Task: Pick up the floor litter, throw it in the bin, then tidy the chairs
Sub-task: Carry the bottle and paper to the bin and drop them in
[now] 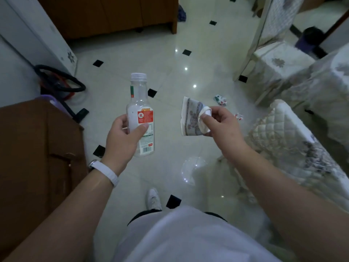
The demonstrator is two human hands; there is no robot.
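Note:
My left hand [125, 138] grips an empty clear plastic bottle [140, 110] with a red and white label, held upright above the tiled floor. My right hand [220, 122] pinches a crumpled printed paper napkin [190, 118] at about the same height. On the floor lie a crumpled green and red wrapper [220, 99], a smaller red and white scrap [239, 116] and a clear plastic dome lid [193, 170]. Fabric-covered chairs stand at the right, one close by [294, 140] and one farther back [273, 59].
A brown wooden cabinet [35, 157] stands at my left, with black and red hoses [60, 84] on the floor behind it. A larger wooden cabinet [107, 14] is at the back. A cloth-covered table [324, 86] is at the right. A dark bin-like container [309, 38] sits far right.

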